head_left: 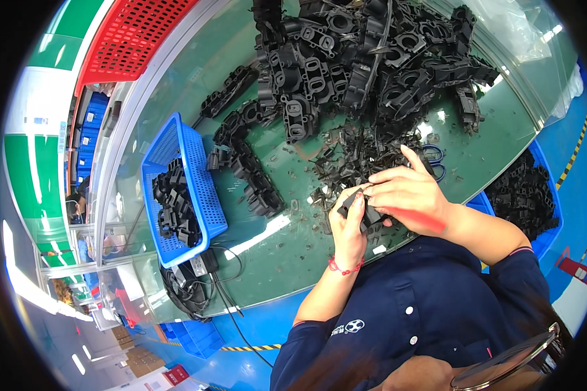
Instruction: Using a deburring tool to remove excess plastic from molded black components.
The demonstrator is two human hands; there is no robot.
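Note:
Close to the front edge of the green table, my left hand (349, 231), with a red string bracelet at the wrist, is closed on a black moulded plastic part (372, 217). My right hand (411, 195) grips the same part from the other side, its fingers bent over the top and one finger raised. Both hands partly cover the part, so its full shape is hidden. Just beyond them lies a heap of black plastic scraps (352, 156). Blue scissor handles (434, 156) stick out beside the right hand.
A big pile of joined black plastic parts (346, 65) covers the table's far side. Left stands a blue basket (210, 208) of small black parts, near a coil of black cable (182, 293). Another blue bin (548, 163) holds black pieces beyond the right edge. A red crate (134, 39) sits upper left.

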